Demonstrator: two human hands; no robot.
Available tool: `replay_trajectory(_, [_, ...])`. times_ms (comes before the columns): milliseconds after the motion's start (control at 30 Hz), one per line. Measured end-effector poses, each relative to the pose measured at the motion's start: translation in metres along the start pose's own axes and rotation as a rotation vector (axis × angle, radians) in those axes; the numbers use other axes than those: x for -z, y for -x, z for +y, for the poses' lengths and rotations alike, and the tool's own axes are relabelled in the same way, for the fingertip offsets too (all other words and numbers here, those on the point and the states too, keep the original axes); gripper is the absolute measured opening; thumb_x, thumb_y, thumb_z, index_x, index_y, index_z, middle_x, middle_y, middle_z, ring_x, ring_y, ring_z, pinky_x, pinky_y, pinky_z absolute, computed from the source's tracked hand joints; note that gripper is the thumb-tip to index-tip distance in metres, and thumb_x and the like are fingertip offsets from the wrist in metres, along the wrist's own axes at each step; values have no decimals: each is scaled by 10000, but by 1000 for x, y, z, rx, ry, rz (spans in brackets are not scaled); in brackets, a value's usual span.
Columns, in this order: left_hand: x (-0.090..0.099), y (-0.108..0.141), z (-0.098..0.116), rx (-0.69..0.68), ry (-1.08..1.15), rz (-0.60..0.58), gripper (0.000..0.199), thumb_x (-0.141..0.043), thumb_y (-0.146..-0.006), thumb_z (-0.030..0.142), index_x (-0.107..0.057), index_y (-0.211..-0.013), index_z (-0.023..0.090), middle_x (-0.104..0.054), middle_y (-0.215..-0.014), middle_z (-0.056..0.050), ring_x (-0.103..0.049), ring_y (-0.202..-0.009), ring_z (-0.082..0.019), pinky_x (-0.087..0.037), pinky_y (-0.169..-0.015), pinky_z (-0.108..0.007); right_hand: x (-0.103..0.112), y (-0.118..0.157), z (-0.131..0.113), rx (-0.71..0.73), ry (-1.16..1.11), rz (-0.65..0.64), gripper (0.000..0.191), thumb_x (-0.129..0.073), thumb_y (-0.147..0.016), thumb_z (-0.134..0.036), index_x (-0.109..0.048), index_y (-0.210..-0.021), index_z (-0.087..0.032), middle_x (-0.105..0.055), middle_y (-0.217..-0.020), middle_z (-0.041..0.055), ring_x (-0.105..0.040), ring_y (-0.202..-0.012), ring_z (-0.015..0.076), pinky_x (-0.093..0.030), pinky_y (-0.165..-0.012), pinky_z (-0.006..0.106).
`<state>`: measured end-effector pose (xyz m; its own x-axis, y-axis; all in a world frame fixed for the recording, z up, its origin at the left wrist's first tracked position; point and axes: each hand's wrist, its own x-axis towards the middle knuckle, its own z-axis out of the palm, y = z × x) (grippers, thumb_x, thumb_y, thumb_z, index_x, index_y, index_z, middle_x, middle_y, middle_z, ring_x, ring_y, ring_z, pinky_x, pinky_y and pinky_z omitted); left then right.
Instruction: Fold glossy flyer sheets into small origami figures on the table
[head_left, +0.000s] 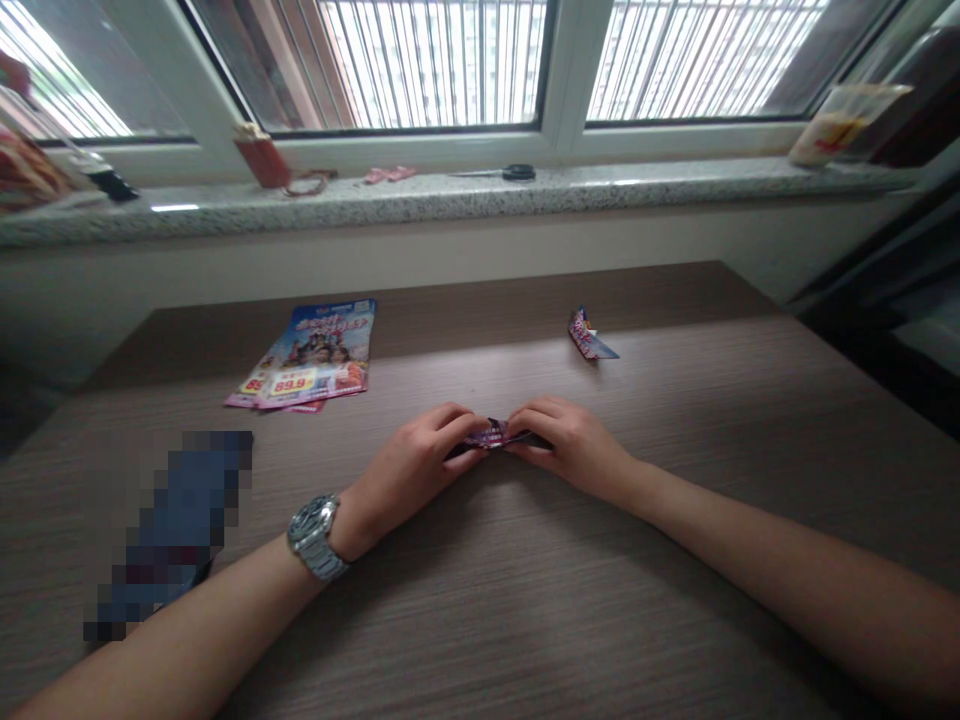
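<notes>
"While both hands are at the table (465,610), what does each one hold?"

"Left hand (420,465): thumb and fingers closed on the left end of a small folded paper (493,436), printed pink and purple. Right hand (574,440): thumb and fingers pinching the right end of that same piece. Neither hand is released."

"Position of the folded paper?"

"Between the fingertips, near the middle of the table. Whether it touches the surface, I cannot tell. The fingers cover much of it."

"Anything worn?"

"A metal wristwatch (319,535), on the left wrist."

"Other items on the table?"

"Three entries. Printed flyers (322,350), overlapping, lie beyond the left hand, toward the window side. A second folded piece (589,337), printed, with one pointed flap spread out, sits beyond the right hand, well apart from it. A dark blue item (184,515), obscured by pixel blocks, lies beside the left forearm; its identity cannot be established."

"And the sill?"

"Speckled stone sill (450,200), below the window (562,70). Left to right along its middle stretch: a red container (262,158), pink pieces (390,174) and dark-handled scissors (517,173). A translucent bag or cup (832,130) stands near the right end."
</notes>
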<state>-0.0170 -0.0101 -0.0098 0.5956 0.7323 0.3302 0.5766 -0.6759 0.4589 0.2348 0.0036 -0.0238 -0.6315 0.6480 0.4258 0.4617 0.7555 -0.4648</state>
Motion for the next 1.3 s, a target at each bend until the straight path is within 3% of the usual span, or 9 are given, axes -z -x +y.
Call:
replay_trajectory(267, [-1, 0, 2, 111, 95, 42, 426, -746, -925, 223, -577, -1316, 213, -691, -1114, -41, -698, -964, -169, -552, -849, -271, -5, 0, -1, -149, -94, 52, 139, -737, -912, -207, -609, -966, -217, -682, -892, 22, -640, -825, 179, -472, -725, 276])
replay_trajectory(533, [0, -3, 5, 105, 145, 14, 186, -704, -956, 228, -694, -1142, 215, -692, -1044, -31, -672, -893, -149, -523, -805, -251, -6, 0, -2, -185, -172, 43, 235, -725, -902, -167, -631, -1109, -227, -716, -1008, 39, -674, -928, 190, -516, -826, 308])
replay_trajectory(700, [0, -4, 6, 97, 187, 26, 132, -700, -957, 206, -698, -1088, 200, -703, -981, -20, -671, -859, -137, -505, -773, -235, -2, -2, -5, -115, -140, 16, 112, -704, -937, -206, -671, -1044, -209, -713, -961, 38, -655, -922, 194, -494, -818, 307])
replay_trajectory(1300, [2, -4, 9, 132, 287, 7, 143, -637, -996, 233, -729, -1102, 208, -746, -985, -33, -692, -860, -145, -527, -767, -249, 0, -4, -5, -182, -186, 4, 47, -691, -960, -238, -705, -991, -205, -745, -928, 30, -671, -889, 184, -498, -800, 306])
